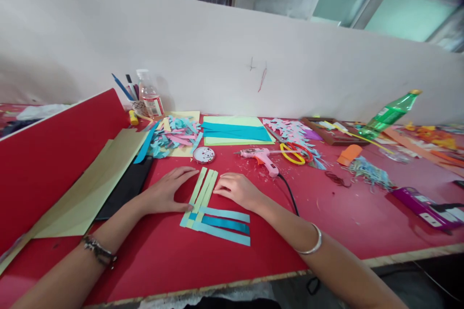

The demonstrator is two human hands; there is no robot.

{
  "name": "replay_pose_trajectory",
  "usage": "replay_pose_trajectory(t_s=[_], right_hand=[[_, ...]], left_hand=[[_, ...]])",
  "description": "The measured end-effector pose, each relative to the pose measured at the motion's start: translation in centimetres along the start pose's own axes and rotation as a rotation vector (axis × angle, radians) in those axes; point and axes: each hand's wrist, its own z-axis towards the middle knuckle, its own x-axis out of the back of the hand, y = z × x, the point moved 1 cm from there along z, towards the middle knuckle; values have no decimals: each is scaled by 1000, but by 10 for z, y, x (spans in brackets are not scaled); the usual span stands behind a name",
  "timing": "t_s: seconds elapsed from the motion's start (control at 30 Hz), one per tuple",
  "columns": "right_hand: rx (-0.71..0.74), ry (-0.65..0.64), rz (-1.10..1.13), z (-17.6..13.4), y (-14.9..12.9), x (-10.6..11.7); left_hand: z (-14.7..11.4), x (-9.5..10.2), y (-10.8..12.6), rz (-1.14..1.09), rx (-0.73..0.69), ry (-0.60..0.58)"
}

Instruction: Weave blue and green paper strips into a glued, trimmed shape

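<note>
Several paper strips lie partly woven on the red table. Light green strips (203,190) run away from me, and blue strips (224,223) run to the right; they cross at the lower left corner. My left hand (170,190) is spread at the left of the green strips, its thumb tip touching them near the crossing and its forefinger reaching toward their far end. My right hand (235,188) has its fingers bent together at the edge of the rightmost green strip, near its far end. The fingertips of this hand are partly hidden.
Beyond the hands lie a pink glue gun (263,158) with a black cord, scissors (293,153), a small round lid (203,155) and paper scraps (176,135). A green bottle (391,115) leans at the right. Left are card sheets (97,178) and a red panel (54,164).
</note>
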Motion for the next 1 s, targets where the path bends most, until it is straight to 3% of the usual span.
replay_pose_trajectory(t_s=[0.17, 0.4, 0.53, 0.7, 0.8, 1.0], right_hand=[[27, 20, 7, 2, 5, -2], [-111, 117, -62, 1, 8, 19], [-299, 205, -142, -16, 29, 52], [-662, 298, -267, -58, 73, 88], [-776, 237, -278, -75, 87, 88], [-780, 123, -263, -70, 81, 64]], left_hand=[[1, -1, -1, 19, -14, 64], [2, -4, -3, 52, -48, 122], [2, -3, -2, 77, -44, 136], [1, -2, 0, 91, -42, 160], [1, -3, -1, 85, -47, 158], [1, -1, 0, 89, -39, 150]])
